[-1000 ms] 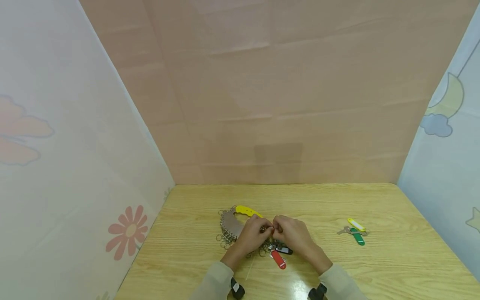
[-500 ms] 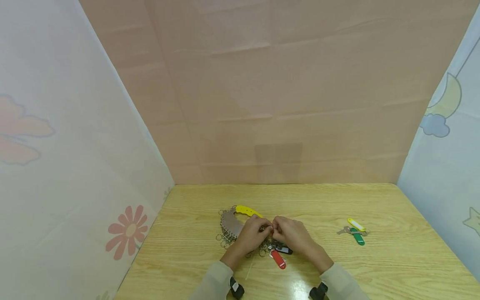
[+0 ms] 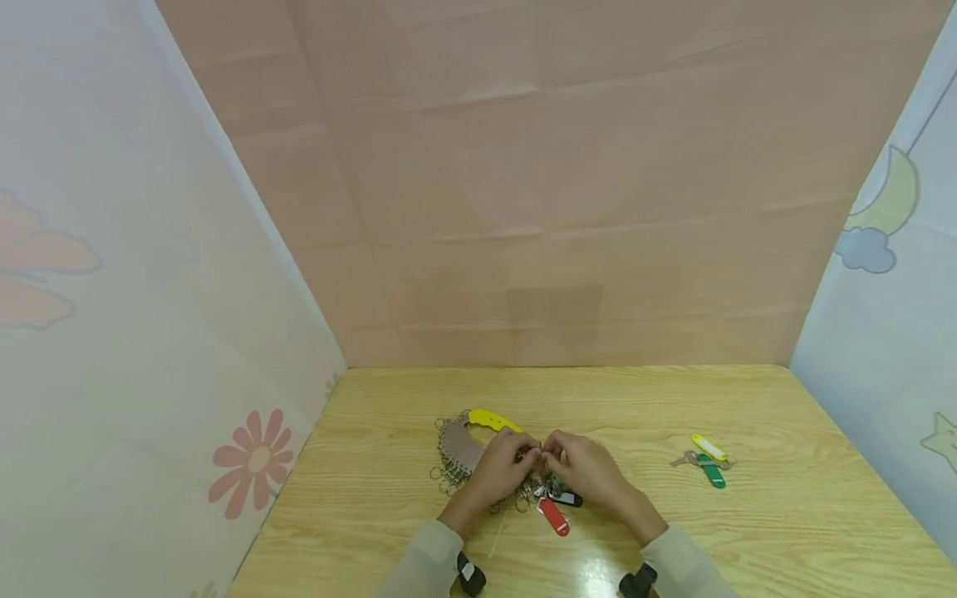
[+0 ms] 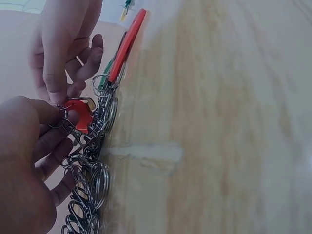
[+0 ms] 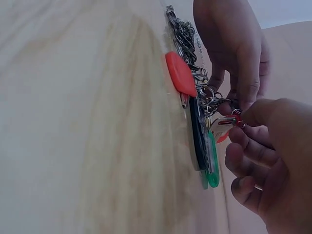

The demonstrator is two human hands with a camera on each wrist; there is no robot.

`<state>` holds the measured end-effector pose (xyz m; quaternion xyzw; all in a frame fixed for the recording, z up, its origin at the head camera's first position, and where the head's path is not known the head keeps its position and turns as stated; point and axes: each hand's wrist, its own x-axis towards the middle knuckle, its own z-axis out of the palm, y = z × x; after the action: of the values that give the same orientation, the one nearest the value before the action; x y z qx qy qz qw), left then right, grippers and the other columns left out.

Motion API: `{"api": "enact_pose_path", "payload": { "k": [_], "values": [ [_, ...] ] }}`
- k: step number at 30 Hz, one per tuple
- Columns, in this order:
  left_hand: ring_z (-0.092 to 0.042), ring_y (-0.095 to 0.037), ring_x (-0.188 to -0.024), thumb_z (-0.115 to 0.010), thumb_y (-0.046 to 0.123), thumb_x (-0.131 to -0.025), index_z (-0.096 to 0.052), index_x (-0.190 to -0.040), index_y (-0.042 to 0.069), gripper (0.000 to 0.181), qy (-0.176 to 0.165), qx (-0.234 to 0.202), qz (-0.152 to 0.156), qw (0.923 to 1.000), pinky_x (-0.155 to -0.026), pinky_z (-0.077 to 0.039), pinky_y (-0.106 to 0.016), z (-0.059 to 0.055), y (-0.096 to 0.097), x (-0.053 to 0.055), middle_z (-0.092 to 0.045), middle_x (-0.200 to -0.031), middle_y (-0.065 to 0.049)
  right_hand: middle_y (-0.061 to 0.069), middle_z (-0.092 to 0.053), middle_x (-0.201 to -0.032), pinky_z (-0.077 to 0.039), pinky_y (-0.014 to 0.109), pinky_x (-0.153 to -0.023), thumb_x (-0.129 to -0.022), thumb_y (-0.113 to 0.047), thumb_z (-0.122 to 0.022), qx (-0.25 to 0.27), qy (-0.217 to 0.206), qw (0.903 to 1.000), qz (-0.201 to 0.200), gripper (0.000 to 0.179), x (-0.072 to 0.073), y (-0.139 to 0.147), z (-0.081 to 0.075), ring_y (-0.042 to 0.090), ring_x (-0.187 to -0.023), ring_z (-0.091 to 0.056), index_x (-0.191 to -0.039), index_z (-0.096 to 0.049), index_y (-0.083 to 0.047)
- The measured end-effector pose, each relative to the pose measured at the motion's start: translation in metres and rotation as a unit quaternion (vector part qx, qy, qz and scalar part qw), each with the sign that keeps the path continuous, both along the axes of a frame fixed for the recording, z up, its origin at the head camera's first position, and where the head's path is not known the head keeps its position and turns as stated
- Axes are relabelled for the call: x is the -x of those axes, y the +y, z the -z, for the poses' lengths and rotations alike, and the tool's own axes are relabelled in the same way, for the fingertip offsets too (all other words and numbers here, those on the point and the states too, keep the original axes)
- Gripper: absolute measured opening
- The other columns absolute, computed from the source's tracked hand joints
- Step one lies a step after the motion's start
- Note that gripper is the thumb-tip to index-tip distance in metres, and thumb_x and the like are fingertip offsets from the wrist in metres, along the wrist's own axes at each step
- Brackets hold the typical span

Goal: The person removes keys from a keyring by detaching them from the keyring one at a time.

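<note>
Keyring (image 4: 65, 111) is being pinched in the left hand's (image 3: 503, 465) fingertips, and right up against it the right hand (image 3: 586, 467) is pinching a small red tag (image 4: 82, 116) at its ring end! Grey curved plate (image 3: 461, 446) with yellow handle (image 3: 493, 421) is lying beyond and beside the left hand, while a second red tag (image 3: 555, 517) and a black tag (image 3: 570, 498) are resting between the wrists. Well right of the right hand, a yellow tag (image 3: 709, 448) and green tag (image 3: 712, 471) are lying together.
</note>
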<state>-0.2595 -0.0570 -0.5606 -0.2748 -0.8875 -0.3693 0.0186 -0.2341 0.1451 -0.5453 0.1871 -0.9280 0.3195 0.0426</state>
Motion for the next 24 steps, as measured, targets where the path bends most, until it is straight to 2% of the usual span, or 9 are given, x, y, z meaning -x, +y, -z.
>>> {"api": "enact_pose_path", "payload": {
  "k": [7, 12, 16, 20, 24],
  "values": [
    [-0.049, -0.003, -0.088, -0.065, 0.025, -0.108, -0.08, -0.108, 0.02, 0.015, 0.003, 0.001, -0.006, 1.0, -0.077, -0.044, -0.02, -0.0005, 0.0021, -0.0007, -0.075, -0.099, 0.008, -0.012, -0.069, -0.083, -0.045, 0.022, -0.056, -0.099, -0.017, -0.071, 0.038, -0.037, 0.9985, 0.009, 0.004, 0.0004, 0.0042, 0.0006, 0.0, -0.062, -0.053, -0.1, -0.074, -0.014],
    [-0.048, -0.003, -0.087, -0.066, 0.025, -0.108, -0.079, -0.107, 0.02, 0.015, -0.003, -0.004, -0.009, 0.9999, -0.076, -0.044, -0.02, -0.0008, 0.0024, -0.0008, -0.075, -0.098, 0.008, -0.008, -0.072, -0.086, -0.048, 0.023, -0.059, -0.102, -0.015, -0.068, 0.054, -0.062, 0.9966, 0.005, 0.005, 0.0021, 0.0057, 0.0014, 0.001, -0.067, -0.058, -0.101, -0.073, -0.015],
    [-0.048, -0.003, -0.087, -0.066, 0.025, -0.108, -0.08, -0.107, 0.02, 0.014, -0.011, -0.008, -0.01, 0.9999, -0.076, -0.044, -0.02, 0.0001, 0.0023, -0.0003, -0.073, -0.098, 0.008, -0.009, -0.071, -0.085, -0.048, 0.023, -0.06, -0.103, -0.015, -0.068, 0.058, -0.052, 0.9969, 0.004, 0.006, 0.0037, 0.0056, 0.0017, 0.0, -0.068, -0.057, -0.1, -0.073, -0.016],
    [-0.048, -0.003, -0.088, -0.066, 0.026, -0.108, -0.079, -0.106, 0.02, 0.014, -0.021, -0.005, -0.011, 0.9997, -0.076, -0.043, -0.02, 0.0007, 0.0022, -0.0008, -0.072, -0.098, 0.009, -0.011, -0.071, -0.086, -0.048, 0.023, -0.063, -0.104, -0.017, -0.07, 0.054, -0.036, 0.9977, 0.02, 0.006, 0.0047, 0.0042, 0.0032, -0.002, -0.069, -0.057, -0.098, -0.072, -0.018],
    [-0.047, -0.003, -0.088, -0.065, 0.027, -0.108, -0.078, -0.105, 0.02, 0.015, -0.019, -0.006, -0.012, 0.9997, -0.076, -0.043, -0.02, 0.0014, 0.0018, -0.0005, -0.072, -0.098, 0.009, -0.01, -0.073, -0.087, -0.048, 0.023, -0.063, -0.103, -0.018, -0.071, 0.059, -0.03, 0.9975, 0.024, 0.006, 0.0049, 0.0039, 0.0035, -0.002, -0.069, -0.058, -0.098, -0.073, -0.019]
  ]
}}
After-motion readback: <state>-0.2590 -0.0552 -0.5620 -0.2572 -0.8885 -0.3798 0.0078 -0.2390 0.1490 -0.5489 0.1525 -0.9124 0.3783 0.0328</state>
